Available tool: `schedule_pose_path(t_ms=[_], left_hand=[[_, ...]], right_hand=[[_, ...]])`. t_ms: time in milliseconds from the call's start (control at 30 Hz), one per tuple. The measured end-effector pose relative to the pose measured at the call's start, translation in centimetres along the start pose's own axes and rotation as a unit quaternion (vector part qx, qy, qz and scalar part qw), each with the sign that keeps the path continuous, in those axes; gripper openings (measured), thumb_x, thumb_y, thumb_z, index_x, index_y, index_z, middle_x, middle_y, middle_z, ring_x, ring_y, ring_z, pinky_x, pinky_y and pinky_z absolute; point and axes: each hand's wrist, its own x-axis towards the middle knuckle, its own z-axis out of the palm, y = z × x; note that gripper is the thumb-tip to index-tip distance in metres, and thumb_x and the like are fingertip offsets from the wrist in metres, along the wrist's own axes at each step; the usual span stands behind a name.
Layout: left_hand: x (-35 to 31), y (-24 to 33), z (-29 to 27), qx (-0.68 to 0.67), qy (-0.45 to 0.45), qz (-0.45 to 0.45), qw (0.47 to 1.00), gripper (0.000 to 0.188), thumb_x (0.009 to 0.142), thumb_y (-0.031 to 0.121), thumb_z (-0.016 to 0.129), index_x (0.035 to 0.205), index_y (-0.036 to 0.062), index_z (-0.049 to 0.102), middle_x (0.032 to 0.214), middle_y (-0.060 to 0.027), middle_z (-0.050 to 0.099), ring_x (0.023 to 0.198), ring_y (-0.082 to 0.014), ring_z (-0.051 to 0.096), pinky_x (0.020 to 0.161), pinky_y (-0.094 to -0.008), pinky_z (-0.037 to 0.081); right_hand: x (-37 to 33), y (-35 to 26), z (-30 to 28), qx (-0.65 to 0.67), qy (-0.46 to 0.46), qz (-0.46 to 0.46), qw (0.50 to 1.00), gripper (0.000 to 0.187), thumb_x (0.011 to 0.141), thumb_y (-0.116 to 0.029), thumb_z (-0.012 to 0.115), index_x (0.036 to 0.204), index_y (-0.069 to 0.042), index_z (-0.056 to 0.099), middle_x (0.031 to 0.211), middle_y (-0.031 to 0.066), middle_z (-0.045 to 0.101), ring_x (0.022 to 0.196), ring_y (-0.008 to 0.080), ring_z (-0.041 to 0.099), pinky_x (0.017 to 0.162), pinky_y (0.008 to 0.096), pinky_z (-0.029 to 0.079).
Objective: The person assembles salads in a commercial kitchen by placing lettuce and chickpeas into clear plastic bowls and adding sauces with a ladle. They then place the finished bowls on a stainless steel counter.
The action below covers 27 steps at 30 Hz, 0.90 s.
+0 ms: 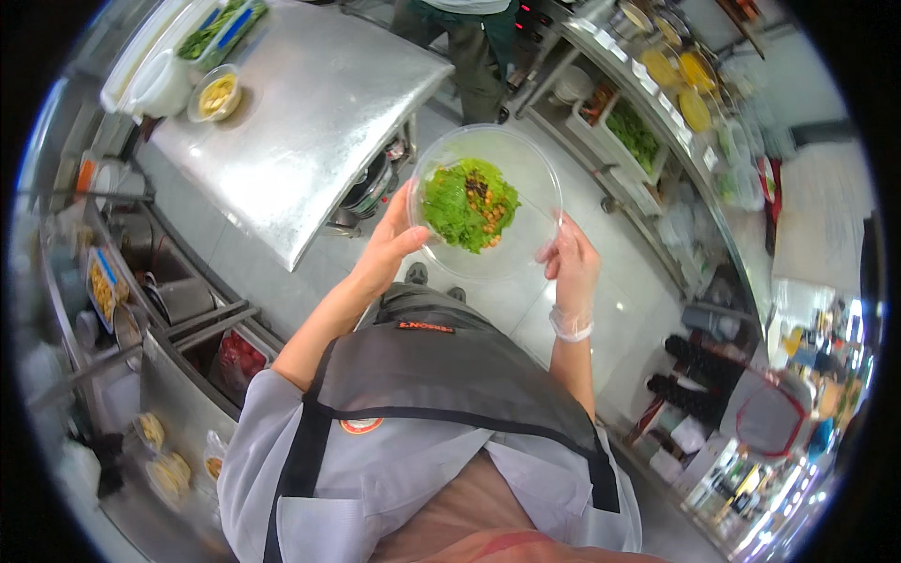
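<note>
Between my two hands I hold a clear round plastic bowl [533, 246] out in front of my apron, above the floor. Green lettuce leaves [449, 218] lie in it toward the left, topped with chickpea-like pieces [492, 223] and some dark bits. My bare left hand [389, 246] grips the bowl's left rim, thumb over the edge. On the right rim, my right hand [571, 261] wears a clear disposable glove, its fingers closed on the edge. The far fingers of both hands are partly hidden beneath the bowl.
A steel table [310, 103] stands ahead to the left, bearing a small bowl of yellow food [218, 94] and a tub of greens [221, 33]. Another person [469, 56] stands beyond it. Steel shelving [648, 113] with ingredient containers runs along the right; sinks [160, 249] lie left.
</note>
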Motion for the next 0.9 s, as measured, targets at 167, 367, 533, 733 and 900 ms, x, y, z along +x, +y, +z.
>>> schedule_pose_path(t_ms=[167,367,533,733,900], left_hand=[[-3.1,-1.2,-0.2,0.008,0.122,-0.017,0.992,0.094,0.080,0.045,0.066,0.149,0.0119,0.013,0.146,-0.0119,0.027,0.122,-0.0241,0.042,0.095,-0.0393,0.042],[-10.0,-0.7,-3.4,-0.087,0.255,-0.014,0.963,0.092,0.081,0.049,0.064,0.148,0.0141,0.012,0.143,-0.0140,0.029,0.130,-0.0283,0.033,0.095,-0.0443,0.044],[-19.1,1.6,-11.1,-0.136,0.382,0.088,0.910,0.081,0.084,0.053,0.058,0.145,0.0140,0.022,0.142,-0.0098,0.033,0.129,-0.0283,0.035,0.095,-0.0466,0.045],[-33.6,14.5,-34.0,-0.080,0.470,0.290,0.830,0.061,0.089,0.048,0.053,0.135,0.0095,0.039,0.134,-0.0087,0.046,0.114,-0.0268,0.052,0.089,-0.0472,0.049],[-46.6,32.1,-56.5,-0.038,0.573,0.358,0.736,0.075,0.082,0.057,0.058,0.133,0.0043,0.039,0.120,-0.0177,0.051,0.105,-0.0298,0.055,0.087,-0.0455,0.049]], right_hand=[[0.3,2.8,0.0,-0.019,-0.054,-0.019,0.998,0.044,0.096,-0.031,0.045,0.123,0.002,0.056,0.062,0.0013,0.055,0.050,0.0052,0.043,0.045,0.0199,0.033],[1.7,7.1,4.5,-0.102,-0.246,0.023,0.964,0.040,0.097,-0.026,0.045,0.123,0.002,0.056,0.057,0.0021,0.054,0.045,0.0052,0.038,0.043,0.0202,0.032],[0.0,7.4,13.0,-0.104,-0.336,0.036,0.936,0.036,0.096,-0.019,0.048,0.124,0.003,0.055,0.057,0.0031,0.055,0.044,0.0037,0.038,0.043,0.0195,0.032],[-4.2,6.3,27.3,-0.112,-0.376,0.017,0.920,0.035,0.095,-0.016,0.048,0.123,0.002,0.055,0.058,0.0038,0.055,0.044,0.0037,0.039,0.042,0.0192,0.032],[-7.8,7.9,40.5,-0.141,-0.326,0.045,0.934,0.034,0.094,-0.015,0.048,0.122,0.002,0.056,0.057,0.0044,0.056,0.041,0.0049,0.039,0.039,0.0202,0.031]])
